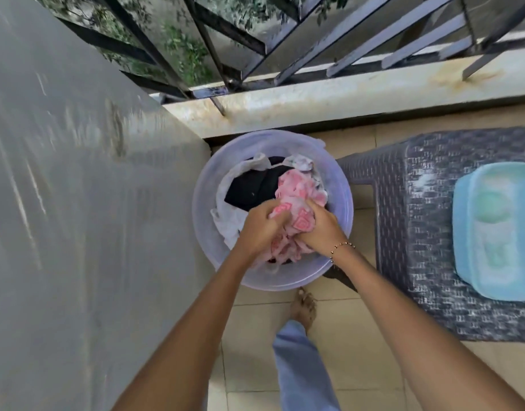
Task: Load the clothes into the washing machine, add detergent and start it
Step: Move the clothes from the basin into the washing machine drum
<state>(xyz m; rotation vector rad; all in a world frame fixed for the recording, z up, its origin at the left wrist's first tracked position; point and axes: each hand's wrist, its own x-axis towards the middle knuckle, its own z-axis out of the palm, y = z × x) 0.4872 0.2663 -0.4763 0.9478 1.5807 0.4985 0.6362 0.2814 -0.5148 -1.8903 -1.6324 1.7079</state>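
Both hands, the left hand (262,225) and the right hand (320,229), are clenched on a pink-and-white patterned cloth (297,194) in a round translucent lilac plastic tub (342,185) on the tiled floor. Black and white garments fill the tub's far left. To the right, a pale blue lidded plastic box (463,232) sits on a grey woven-pattern stool (418,188); its blurred contents cannot be made out.

Head-high, straight down over tub (202,185)
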